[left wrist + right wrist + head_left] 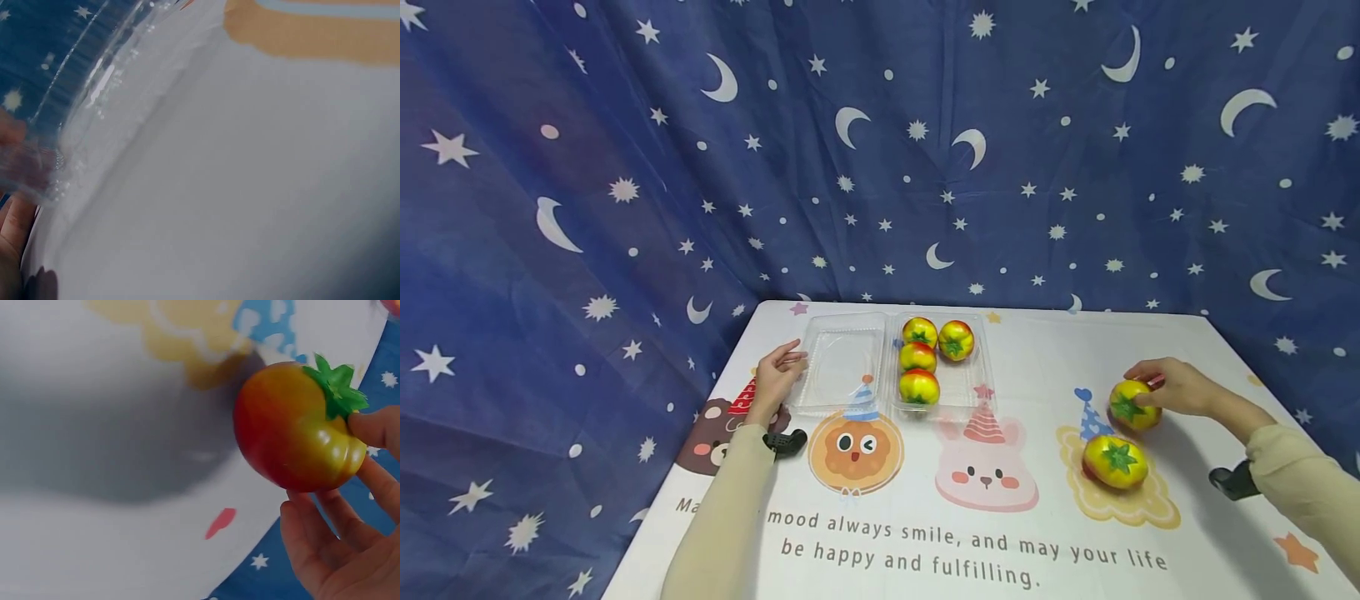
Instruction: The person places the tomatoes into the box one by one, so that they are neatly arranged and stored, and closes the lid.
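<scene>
In the head view my right hand (1172,387) grips a yellow-red toy tomato (1126,408) with a green leafy top. The right wrist view shows the thumb by the leaves of this tomato (294,431) and the fingers on its other side. Whether it touches the table cannot be told. A second toy tomato (1115,462) lies just in front of it. My left hand (777,377) pinches the left edge of the open lid (842,367) of a clear plastic box; fingers show through the plastic (94,106) in the left wrist view.
The box's base (955,392) adjoins the lid on the right, with several toy tomatoes (918,357) inside. A white printed cloth (880,575) covers the table. Behind and to the left hangs a blue curtain (910,208) with moons and stars.
</scene>
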`<state>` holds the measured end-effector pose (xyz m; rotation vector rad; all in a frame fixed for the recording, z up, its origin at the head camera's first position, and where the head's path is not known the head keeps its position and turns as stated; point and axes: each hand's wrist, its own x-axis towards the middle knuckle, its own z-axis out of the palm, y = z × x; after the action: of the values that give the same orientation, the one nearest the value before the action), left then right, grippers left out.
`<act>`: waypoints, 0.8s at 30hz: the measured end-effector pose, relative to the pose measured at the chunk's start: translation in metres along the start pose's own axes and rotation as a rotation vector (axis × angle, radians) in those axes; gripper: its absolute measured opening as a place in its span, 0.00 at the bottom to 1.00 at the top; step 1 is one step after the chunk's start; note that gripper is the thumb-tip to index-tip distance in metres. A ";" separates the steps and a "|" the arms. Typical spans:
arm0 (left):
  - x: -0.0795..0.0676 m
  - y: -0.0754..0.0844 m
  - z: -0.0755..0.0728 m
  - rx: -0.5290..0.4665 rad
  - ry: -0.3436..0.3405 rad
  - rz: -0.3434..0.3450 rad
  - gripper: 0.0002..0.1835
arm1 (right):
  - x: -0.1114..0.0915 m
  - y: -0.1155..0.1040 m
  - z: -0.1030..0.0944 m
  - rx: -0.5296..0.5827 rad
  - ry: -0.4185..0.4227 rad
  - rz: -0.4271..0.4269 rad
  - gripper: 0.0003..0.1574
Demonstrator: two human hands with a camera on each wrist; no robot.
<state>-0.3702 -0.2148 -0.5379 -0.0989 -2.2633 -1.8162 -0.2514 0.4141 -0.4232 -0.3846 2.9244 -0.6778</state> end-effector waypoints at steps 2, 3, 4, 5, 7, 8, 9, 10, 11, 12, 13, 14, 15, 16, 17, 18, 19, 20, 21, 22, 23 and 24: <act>0.000 0.000 0.000 0.007 0.002 -0.001 0.25 | 0.005 -0.006 -0.001 -0.001 0.029 -0.029 0.24; 0.000 0.000 0.000 0.009 0.003 0.002 0.25 | 0.009 -0.011 -0.002 0.004 0.041 -0.043 0.24; 0.000 0.001 -0.001 0.011 0.005 0.005 0.25 | 0.013 -0.015 -0.003 0.009 0.052 -0.061 0.24; 0.000 0.000 -0.001 0.012 0.007 0.008 0.25 | 0.017 -0.021 -0.004 0.012 0.063 -0.078 0.24; 0.001 0.000 -0.001 0.011 0.009 0.011 0.25 | 0.025 -0.032 -0.005 0.019 0.079 -0.108 0.24; 0.001 0.000 -0.001 0.011 0.010 0.013 0.25 | 0.030 -0.038 -0.006 0.030 0.082 -0.121 0.25; 0.001 -0.001 -0.002 0.009 0.011 0.014 0.25 | 0.034 -0.045 -0.006 0.040 0.083 -0.131 0.25; 0.001 -0.001 -0.002 0.006 0.011 0.014 0.25 | 0.039 -0.051 -0.006 0.050 0.082 -0.134 0.26; 0.001 -0.001 -0.002 0.004 0.011 0.014 0.25 | 0.043 -0.058 -0.005 0.061 0.081 -0.134 0.27; 0.001 -0.001 -0.002 0.002 0.009 0.014 0.25 | 0.047 -0.064 -0.004 0.073 0.078 -0.138 0.27; 0.000 -0.001 -0.002 -0.003 0.009 0.012 0.25 | 0.052 -0.071 -0.004 0.086 0.077 -0.141 0.28; 0.000 -0.001 -0.002 -0.003 0.008 0.011 0.25 | 0.056 -0.078 -0.003 0.094 0.078 -0.140 0.28; 0.000 -0.002 -0.002 -0.004 0.006 0.013 0.25 | 0.061 -0.084 -0.002 0.099 0.080 -0.143 0.28; -0.001 -0.001 -0.002 -0.002 0.004 0.014 0.25 | 0.065 -0.090 -0.001 0.105 0.082 -0.148 0.28; -0.001 -0.001 -0.002 0.001 0.002 0.015 0.25 | 0.070 -0.097 0.000 0.115 0.082 -0.156 0.27; -0.001 -0.001 -0.002 0.001 0.001 0.017 0.25 | 0.074 -0.104 0.001 0.124 0.083 -0.161 0.27; -0.001 -0.001 -0.002 0.000 0.002 0.019 0.25 | 0.079 -0.111 0.002 0.132 0.083 -0.169 0.26; -0.001 0.000 -0.001 -0.002 0.003 0.020 0.25 | 0.084 -0.117 0.003 0.141 0.081 -0.179 0.26; -0.002 0.000 -0.001 -0.007 0.003 0.021 0.25 | 0.088 -0.123 0.005 0.151 0.080 -0.189 0.25; -0.002 0.000 0.000 -0.009 0.000 0.022 0.25 | 0.092 -0.129 0.007 0.161 0.080 -0.199 0.25; -0.002 0.000 0.000 -0.014 0.000 0.019 0.25 | 0.097 -0.134 0.009 0.168 0.081 -0.209 0.25; -0.002 0.001 0.001 -0.022 -0.002 0.018 0.25 | 0.101 -0.139 0.012 0.175 0.082 -0.222 0.25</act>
<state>-0.3682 -0.2139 -0.5380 -0.1243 -2.2372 -1.8325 -0.3156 0.2611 -0.3777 -0.6841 2.8929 -0.9926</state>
